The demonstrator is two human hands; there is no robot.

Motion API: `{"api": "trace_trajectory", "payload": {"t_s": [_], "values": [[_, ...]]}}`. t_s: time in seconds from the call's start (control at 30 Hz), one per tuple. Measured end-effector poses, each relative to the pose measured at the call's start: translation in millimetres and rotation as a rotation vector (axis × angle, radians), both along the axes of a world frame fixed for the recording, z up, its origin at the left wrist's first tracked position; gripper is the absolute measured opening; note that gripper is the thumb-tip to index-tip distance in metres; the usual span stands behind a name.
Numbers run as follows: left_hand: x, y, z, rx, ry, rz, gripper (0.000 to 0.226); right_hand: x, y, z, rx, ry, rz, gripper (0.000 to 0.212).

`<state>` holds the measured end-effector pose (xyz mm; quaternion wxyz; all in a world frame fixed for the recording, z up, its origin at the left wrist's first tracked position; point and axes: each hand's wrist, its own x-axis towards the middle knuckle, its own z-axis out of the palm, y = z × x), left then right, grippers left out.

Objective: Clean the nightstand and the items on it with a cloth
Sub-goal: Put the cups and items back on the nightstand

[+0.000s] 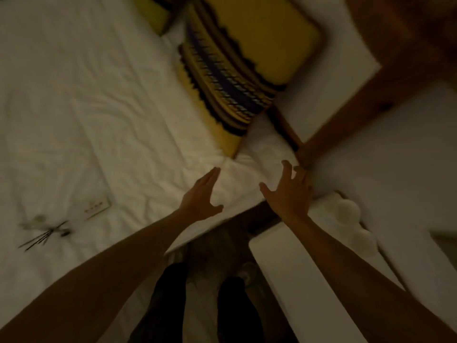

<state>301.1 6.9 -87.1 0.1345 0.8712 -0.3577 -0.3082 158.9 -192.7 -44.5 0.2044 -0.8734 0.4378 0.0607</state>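
Observation:
Both of my arms reach forward over the near corner of a bed with a white sheet (99, 125). My left hand (201, 198) is flat with straight fingers just above the sheet and holds nothing. My right hand (289, 191) has its fingers spread above the bed's corner and is also empty. The white nightstand top (301, 280) lies below my right forearm at lower right. At its far edge sit round white objects (346, 211), blurred. No cloth is visible.
A yellow pillow with a dark striped band (237, 78) lies at the head of the bed, next to a wooden headboard (385, 95). A small card (95, 207) and thin dark sticks (44, 236) lie on the sheet at left. My legs stand on the dark floor.

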Motion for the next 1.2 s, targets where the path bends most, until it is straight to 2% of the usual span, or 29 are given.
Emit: {"api": "trace_trajectory", "payload": {"t_s": [0.17, 0.37, 0.47, 0.53, 0.63, 0.7, 0.77, 0.83, 1.0, 1.1, 1.2], "values": [[51.0, 141.8, -9.7, 0.088, 0.008, 0.321, 0.110, 99.6, 98.0, -14.7, 0.104, 0.009, 0.238, 0.088], [60.2, 278.6, -42.2, 0.116, 0.109, 0.797, 0.101, 179.0, 219.1, -46.6, 0.252, 0.085, 0.508, 0.086], [62.5, 338.5, -60.8, 0.145, 0.160, 1.044, 0.091, 211.9, 272.4, -70.1, 0.347, 0.129, 0.633, 0.082], [64.6, 371.9, -72.0, 0.172, 0.175, 1.167, 0.076, 229.8, 301.6, -85.7, 0.410, 0.178, 0.721, 0.079], [75.3, 412.9, -87.4, 0.119, 0.141, 1.343, 0.062, 258.1, 345.8, -110.5, 0.480, 0.247, 0.799, 0.074], [86.9, 429.8, -94.5, 0.029, 0.086, 1.437, 0.072, 276.4, 369.9, -124.2, 0.504, 0.233, 0.823, 0.073], [100.9, 439.6, -98.4, -0.102, 0.054, 1.452, 0.083, 293.2, 389.8, -135.2, 0.512, 0.206, 0.841, 0.074], [115.5, 446.5, -102.8, -0.206, 0.044, 1.400, 0.083, 308.2, 406.5, -145.2, 0.506, 0.212, 0.857, 0.077], [145.5, 452.1, -110.1, -0.175, -0.014, 1.154, 0.040, 327.3, 424.2, -158.7, 0.398, 0.252, 0.899, 0.079], [157.6, 448.0, -107.9, -0.221, 0.043, 1.205, 0.029, 325.3, 419.1, -157.7, 0.367, 0.243, 0.892, 0.068], [163.6, 442.0, -101.1, -0.305, 0.127, 1.270, 0.031, 310.9, 410.7, -155.4, 0.501, 0.190, 0.823, 0.045]]}}
